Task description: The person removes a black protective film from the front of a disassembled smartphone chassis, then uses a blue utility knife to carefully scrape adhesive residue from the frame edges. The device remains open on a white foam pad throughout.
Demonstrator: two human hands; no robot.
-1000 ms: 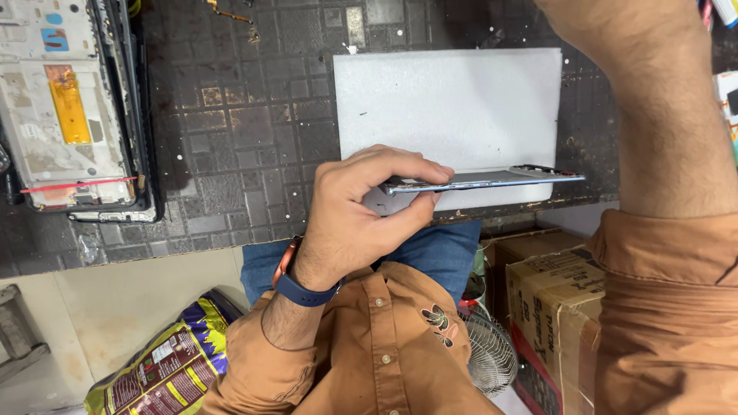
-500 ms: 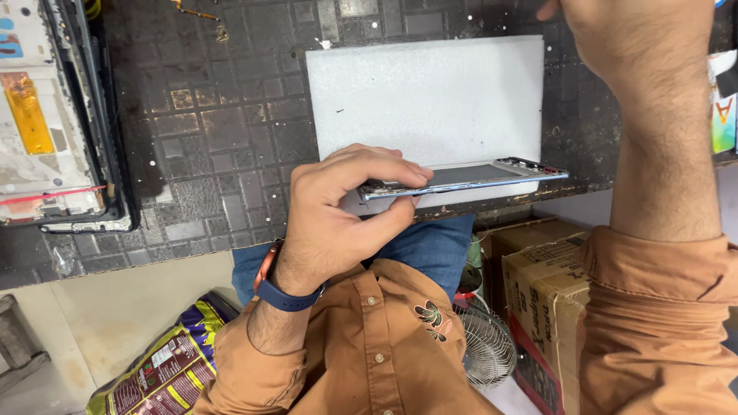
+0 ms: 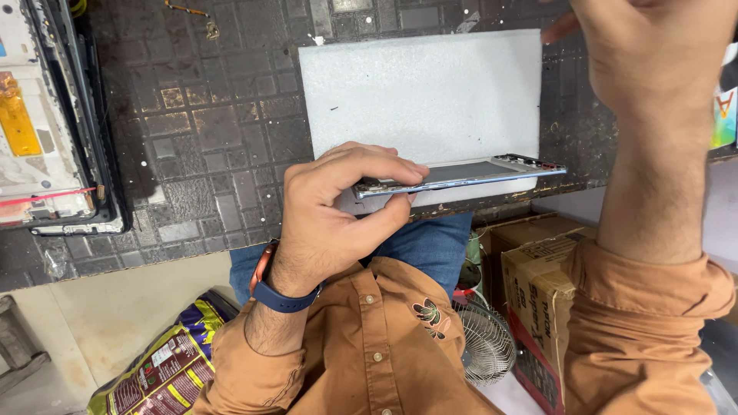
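White foam sheet (image 3: 419, 96) on the dark counter (image 3: 207, 146); at its 6 o'clock edge, the left hand (image 3: 334, 211) grips a phone frame (image 3: 461, 175) edge-on. Right hand (image 3: 653, 54), 2 o'clock, raised; its grip cannot be told.

Bright, even light from overhead, with soft short shadows under the left hand (image 3: 334, 223). The white foam sheet (image 3: 419, 96) looks nearly washed out. The raised right hand (image 3: 653, 54) is slightly blurred; the rest is sharp.
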